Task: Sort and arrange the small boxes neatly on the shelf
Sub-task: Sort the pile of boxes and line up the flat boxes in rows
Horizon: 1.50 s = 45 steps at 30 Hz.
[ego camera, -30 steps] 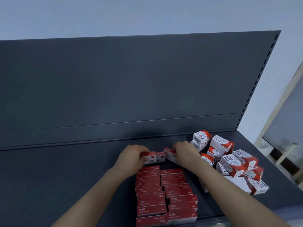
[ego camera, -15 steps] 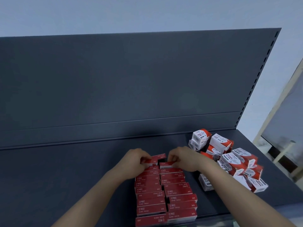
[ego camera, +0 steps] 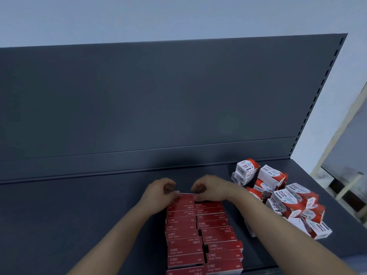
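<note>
Two columns of red staple boxes lying flat at the front middle of the dark shelf, farthest red box pinched at its ends by curled fingers of left hand and right hand, jumbled paper clip boxes piled just right, back panel behind

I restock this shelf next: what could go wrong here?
The red staple boxes sit in two uneven columns; the left hand or right hand, gripping the rearmost ones, could skew them further. The right forearm runs beside the loose paper clip pile and could topple it.
</note>
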Available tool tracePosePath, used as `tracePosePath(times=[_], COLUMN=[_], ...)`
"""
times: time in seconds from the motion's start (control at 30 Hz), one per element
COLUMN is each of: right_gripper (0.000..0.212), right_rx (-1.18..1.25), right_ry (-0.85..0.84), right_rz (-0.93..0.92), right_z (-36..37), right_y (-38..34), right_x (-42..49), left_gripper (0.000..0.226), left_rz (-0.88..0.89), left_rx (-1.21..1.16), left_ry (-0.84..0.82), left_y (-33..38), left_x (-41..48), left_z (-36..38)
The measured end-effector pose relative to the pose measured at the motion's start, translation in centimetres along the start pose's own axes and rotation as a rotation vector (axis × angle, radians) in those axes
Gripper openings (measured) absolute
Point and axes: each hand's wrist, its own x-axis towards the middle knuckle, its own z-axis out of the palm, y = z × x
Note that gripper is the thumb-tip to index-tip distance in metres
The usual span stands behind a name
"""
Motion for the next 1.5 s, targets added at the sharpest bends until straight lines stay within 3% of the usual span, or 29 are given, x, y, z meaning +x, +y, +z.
tracePosePath(times=[0.1,0.33,0.6,0.9,1.13,1.2,1.27,1.37,1.5], right_gripper=[0.029,0.031,0.027,0.028,0.035,0.032,0.037,0.049,0.053], right_rx=[-0.011,-0.082,-0.135,-0.158,-0.053,0.001,0.143,0.447,0.841], right_ry=[-0.047,-0.049,0.11,-0.093,-0.05,0.048,0.235,0.46,0.43], right_rz=[-0.011,-0.049,0.024,0.156,0.139,0.163,0.182,0.197,0.237], right_z=[-0.3,-0.5,-1.1,-1.9,-0.2,0.9,2.2,4.8,7.4], right_y=[0.1,0.1,1.6,2.1,1.0,0.6,0.4,0.6,1.3], right_x=[0.4,0.8,0.3,-3.0,-3.1,-3.4,-4.5,-7.5,-9.1], left_gripper=[0.027,0.011,0.02,0.019,0.025,0.032,0.033,0.049,0.09], left_rz=[-0.044,-0.058,-0.085,0.022,-0.003,-0.008,-0.001,-0.15,-0.393], left_rx=[-0.044,-0.108,-0.145,-0.037,-0.038,-0.06,-0.131,-0.49,-0.788], left_ry=[-0.118,-0.094,-0.147,-0.289,-0.305,-0.278,-0.113,0.131,0.033], left_y=[-0.1,0.1,2.7,5.7,5.0,4.7,4.0,2.1,-0.9], left_x=[0.6,1.7,2.4,1.5,0.1,-0.6,-1.7,-5.0,-7.0], left_z=[0.2,0.5,1.6,2.9,1.3,1.1,0.9,1.1,3.8])
